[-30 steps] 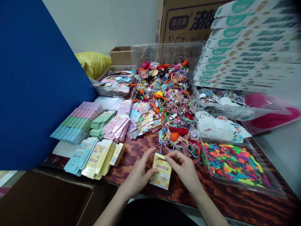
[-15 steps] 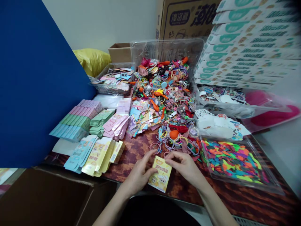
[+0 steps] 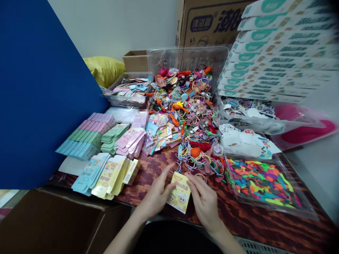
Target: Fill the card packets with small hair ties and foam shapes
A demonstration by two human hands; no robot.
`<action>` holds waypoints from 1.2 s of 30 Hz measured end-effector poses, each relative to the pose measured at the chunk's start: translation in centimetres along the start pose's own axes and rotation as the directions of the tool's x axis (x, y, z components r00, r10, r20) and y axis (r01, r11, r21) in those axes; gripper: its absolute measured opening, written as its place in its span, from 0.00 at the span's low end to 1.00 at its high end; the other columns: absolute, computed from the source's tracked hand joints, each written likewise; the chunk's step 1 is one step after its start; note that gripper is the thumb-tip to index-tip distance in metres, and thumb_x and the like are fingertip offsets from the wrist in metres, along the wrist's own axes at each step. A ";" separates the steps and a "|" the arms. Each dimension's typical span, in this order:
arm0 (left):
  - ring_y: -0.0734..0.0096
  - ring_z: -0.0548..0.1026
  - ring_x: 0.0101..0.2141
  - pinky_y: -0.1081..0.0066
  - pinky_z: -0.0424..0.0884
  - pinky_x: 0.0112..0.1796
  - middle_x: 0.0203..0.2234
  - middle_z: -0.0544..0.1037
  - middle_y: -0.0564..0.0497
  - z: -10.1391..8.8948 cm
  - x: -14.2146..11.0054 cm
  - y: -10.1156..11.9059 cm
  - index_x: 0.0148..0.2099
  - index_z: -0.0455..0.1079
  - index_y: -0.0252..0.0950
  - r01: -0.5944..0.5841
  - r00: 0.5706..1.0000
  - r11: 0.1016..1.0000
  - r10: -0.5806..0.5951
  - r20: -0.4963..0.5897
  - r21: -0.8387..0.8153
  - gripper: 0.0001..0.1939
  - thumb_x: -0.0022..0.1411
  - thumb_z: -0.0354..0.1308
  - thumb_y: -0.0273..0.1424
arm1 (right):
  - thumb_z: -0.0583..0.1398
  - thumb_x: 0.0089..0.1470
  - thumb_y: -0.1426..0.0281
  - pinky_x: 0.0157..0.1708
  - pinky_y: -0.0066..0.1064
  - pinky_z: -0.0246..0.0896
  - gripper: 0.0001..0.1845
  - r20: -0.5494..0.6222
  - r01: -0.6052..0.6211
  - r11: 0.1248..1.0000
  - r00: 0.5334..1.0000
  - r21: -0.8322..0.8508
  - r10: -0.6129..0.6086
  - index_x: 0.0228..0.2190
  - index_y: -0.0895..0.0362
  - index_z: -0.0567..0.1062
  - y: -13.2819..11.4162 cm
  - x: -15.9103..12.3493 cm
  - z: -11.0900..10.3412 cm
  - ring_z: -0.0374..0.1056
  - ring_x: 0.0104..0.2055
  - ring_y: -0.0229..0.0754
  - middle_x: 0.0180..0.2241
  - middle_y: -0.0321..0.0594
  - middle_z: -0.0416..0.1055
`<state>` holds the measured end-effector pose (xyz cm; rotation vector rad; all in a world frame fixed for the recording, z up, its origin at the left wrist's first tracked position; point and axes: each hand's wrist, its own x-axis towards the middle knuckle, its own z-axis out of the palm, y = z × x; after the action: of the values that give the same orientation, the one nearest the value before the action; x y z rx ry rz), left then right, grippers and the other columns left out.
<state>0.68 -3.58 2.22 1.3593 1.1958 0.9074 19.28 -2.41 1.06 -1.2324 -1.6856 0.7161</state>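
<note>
A small yellow cartoon-printed paper box (image 3: 180,192) stands tilted on the wood-patterned table (image 3: 254,222), gripped at its edges between my left hand (image 3: 156,194) and my right hand (image 3: 203,201). Just above it lies a heap of coloured hair ties, balloons and small trinkets (image 3: 185,109). To the left of my left hand are flat yellow box blanks (image 3: 111,177) and pale blue ones (image 3: 90,173). A clear tray of bright foam pieces (image 3: 261,185) sits to the right of my right hand.
Stacked flat cartons (image 3: 280,46) rise at the upper right, and a clear tray of cards (image 3: 127,93) sits at the back. A tall blue board (image 3: 39,91) fills the left side. A brown cardboard box (image 3: 60,222) sits below the table's near left edge.
The yellow box has turned more upright between my hands. My fingers have moved from its top to its side edges, and my right hand has shifted slightly downward.
</note>
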 end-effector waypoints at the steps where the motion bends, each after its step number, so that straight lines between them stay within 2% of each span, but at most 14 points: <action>1: 0.64 0.75 0.46 0.63 0.72 0.49 0.51 0.74 0.46 0.1 0.1 0.1 0.69 0.50 0.45 0.001 1.000 1.000 -0.001 0.000 0.006 0.30 0.68 0.51 0.29 | 0.57 0.63 0.69 0.48 0.39 0.69 0.14 -0.034 0.022 1.000 0.999 -0.019 -0.023 0.46 0.54 0.80 0.1 -0.5 0.3 0.75 0.46 0.49 0.44 0.46 0.79; 4: 0.63 0.74 0.47 0.63 0.71 0.50 0.53 0.73 0.45 0.1 0.1 0.4 0.70 0.49 0.44 -0.003 1.000 1.000 0.002 0.011 0.020 0.30 0.68 0.51 0.30 | 0.57 0.62 0.69 0.49 0.39 0.70 0.14 -0.030 0.026 0.999 0.999 -0.020 -0.026 0.46 0.54 0.80 0.1 -0.7 0.4 0.76 0.47 0.49 0.45 0.46 0.79; 7: 0.62 0.74 0.50 0.61 0.70 0.53 0.55 0.72 0.44 -0.1 -0.1 0.7 0.69 0.52 0.45 -0.007 0.999 0.999 0.006 0.033 0.037 0.28 0.69 0.51 0.31 | 0.56 0.64 0.67 0.41 0.35 0.73 0.14 0.075 -0.084 0.995 0.994 0.044 0.081 0.43 0.54 0.81 -0.6 0.1 -0.4 0.78 0.41 0.47 0.42 0.44 0.81; 9: 0.59 0.72 0.54 0.58 0.67 0.56 0.58 0.71 0.44 -0.2 -0.1 0.8 0.68 0.55 0.45 -0.015 0.999 0.998 0.013 0.039 0.061 0.26 0.69 0.51 0.33 | 0.55 0.64 0.66 0.38 0.33 0.73 0.15 0.141 -0.122 0.990 0.984 0.069 0.111 0.44 0.53 0.80 -1.0 0.5 -0.9 0.78 0.39 0.46 0.42 0.43 0.81; 13: 0.57 0.67 0.59 0.56 0.64 0.59 0.61 0.68 0.44 -0.1 -0.2 0.6 0.67 0.58 0.43 -0.049 0.998 0.997 0.047 0.040 0.051 0.25 0.70 0.51 0.35 | 0.57 0.63 0.66 0.49 0.38 0.71 0.14 0.138 -0.056 0.995 0.989 0.085 0.044 0.47 0.52 0.79 -1.0 0.2 -0.9 0.75 0.48 0.49 0.47 0.43 0.79; 15: 0.57 0.66 0.60 0.56 0.64 0.60 0.61 0.68 0.44 0.0 -0.2 0.4 0.67 0.58 0.43 -0.054 0.998 0.998 0.053 0.030 0.031 0.25 0.69 0.52 0.36 | 0.59 0.62 0.65 0.52 0.42 0.70 0.14 0.130 -0.084 0.991 0.989 0.108 0.069 0.47 0.51 0.79 -0.9 -0.1 -0.6 0.74 0.50 0.50 0.48 0.44 0.78; 20: 0.59 0.67 0.59 0.60 0.65 0.58 0.61 0.67 0.45 0.2 0.0 0.5 0.66 0.58 0.45 -0.063 0.998 0.998 0.063 -0.001 0.025 0.25 0.69 0.52 0.34 | 0.62 0.59 0.62 0.53 0.42 0.68 0.16 0.106 -0.219 0.953 0.974 0.208 0.201 0.48 0.51 0.78 -0.8 -0.2 0.0 0.73 0.52 0.50 0.50 0.45 0.76; 22: 0.60 0.69 0.57 0.62 0.65 0.56 0.59 0.69 0.45 0.1 0.0 0.8 0.64 0.61 0.44 -0.072 0.997 0.996 0.072 0.006 0.058 0.22 0.69 0.51 0.32 | 0.63 0.58 0.62 0.51 0.40 0.69 0.15 0.128 -0.232 0.940 0.970 0.249 0.205 0.46 0.51 0.79 -0.9 0.2 0.0 0.73 0.50 0.49 0.48 0.44 0.77; 26: 0.63 0.73 0.49 0.65 0.67 0.50 0.48 0.75 0.47 0.1 0.0 0.9 0.56 0.68 0.41 -0.091 0.996 0.986 0.091 0.009 0.140 0.15 0.69 0.52 0.30 | 0.64 0.56 0.62 0.47 0.36 0.70 0.11 0.215 -0.243 0.923 0.959 0.299 0.183 0.39 0.52 0.81 -0.7 1.1 -0.2 0.74 0.45 0.47 0.41 0.42 0.78; 29: 0.63 0.73 0.48 0.66 0.67 0.50 0.47 0.75 0.47 0.0 -0.3 0.5 0.54 0.67 0.40 -0.085 0.995 0.982 0.091 -0.028 0.171 0.13 0.69 0.52 0.29 | 0.64 0.55 0.61 0.45 0.37 0.70 0.11 0.262 -0.260 0.913 0.948 0.314 0.180 0.37 0.53 0.81 -0.3 1.5 0.1 0.74 0.43 0.47 0.39 0.42 0.78; 31: 0.63 0.72 0.50 0.66 0.67 0.51 0.51 0.74 0.47 -0.5 -0.8 0.5 0.58 0.64 0.41 -0.076 0.995 0.972 0.090 -0.053 0.224 0.17 0.68 0.52 0.28 | 0.63 0.55 0.62 0.47 0.39 0.69 0.13 0.327 -0.292 0.912 0.925 0.287 0.193 0.40 0.53 0.80 0.0 1.7 0.6 0.74 0.45 0.48 0.42 0.43 0.78; 33: 0.63 0.73 0.50 0.66 0.68 0.51 0.53 0.73 0.47 -1.6 -1.5 0.7 0.62 0.60 0.43 -0.075 0.994 0.934 0.097 -0.046 0.349 0.21 0.68 0.51 0.28 | 0.63 0.55 0.64 0.51 0.42 0.67 0.16 0.426 -0.303 0.926 0.885 0.224 0.187 0.45 0.53 0.79 0.3 2.0 1.5 0.73 0.48 0.50 0.46 0.44 0.77; 36: 0.61 0.75 0.46 0.65 0.71 0.46 0.49 0.74 0.46 -4.0 -2.5 1.6 0.62 0.60 0.44 -0.049 0.991 0.780 0.114 -0.064 0.624 0.21 0.69 0.48 0.27 | 0.60 0.54 0.68 0.54 0.45 0.64 0.20 0.481 -0.238 0.966 0.862 0.103 0.161 0.49 0.53 0.76 0.2 2.5 3.2 0.71 0.52 0.51 0.50 0.44 0.75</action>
<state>-3.40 -5.00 4.62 1.9223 1.6114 0.6582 16.24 0.20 0.30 -1.1923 -1.8513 1.3414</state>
